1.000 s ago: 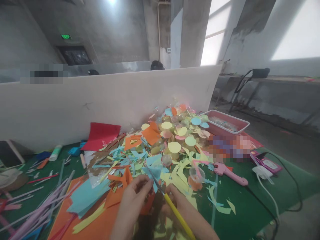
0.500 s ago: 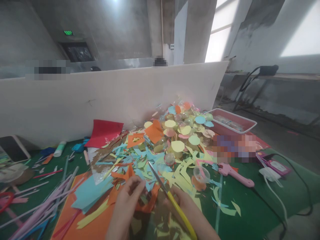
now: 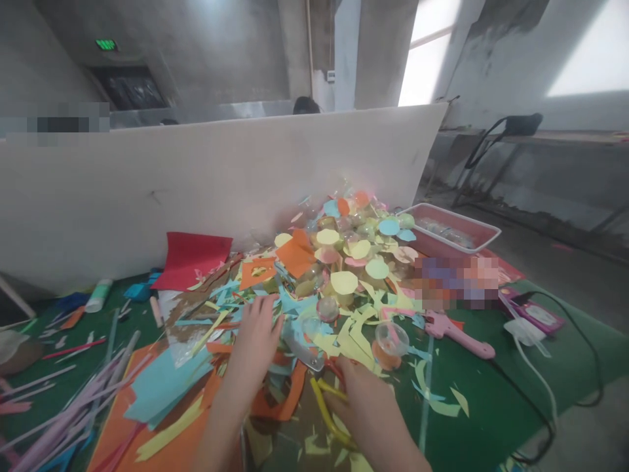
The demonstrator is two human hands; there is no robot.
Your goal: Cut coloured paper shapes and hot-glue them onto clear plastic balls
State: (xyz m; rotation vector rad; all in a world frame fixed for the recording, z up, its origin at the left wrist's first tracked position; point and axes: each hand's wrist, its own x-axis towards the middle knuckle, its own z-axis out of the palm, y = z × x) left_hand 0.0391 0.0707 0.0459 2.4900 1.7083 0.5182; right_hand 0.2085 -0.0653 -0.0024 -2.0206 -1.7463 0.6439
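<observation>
My right hand (image 3: 366, 400) grips a pair of scissors with yellow handles (image 3: 322, 405). The grey blades (image 3: 299, 349) point up and left over the paper scraps. My left hand (image 3: 258, 334) lies over blue and orange scraps (image 3: 236, 308) left of the blades, its fingers stretched forward; nothing shows in it, though its underside is hidden. An orange paper offcut (image 3: 289, 400) lies below the scissors between my wrists. Beyond both hands is a heap of clear plastic cups or domes with pale paper discs (image 3: 344, 282) on them.
A pink glue gun (image 3: 457, 334) with a black cable lies at right, near a white plug (image 3: 525, 331). Behind stands a pink basket (image 3: 484, 237). Blue paper sheets (image 3: 167, 387), red paper (image 3: 191, 259) and lilac strips (image 3: 73, 410) lie left. A white partition (image 3: 206, 177) closes the back.
My left hand has moved forward and its fingers have straightened. The scissors have swung lower and more to the left, with their handles apart. The view has shifted slightly.
</observation>
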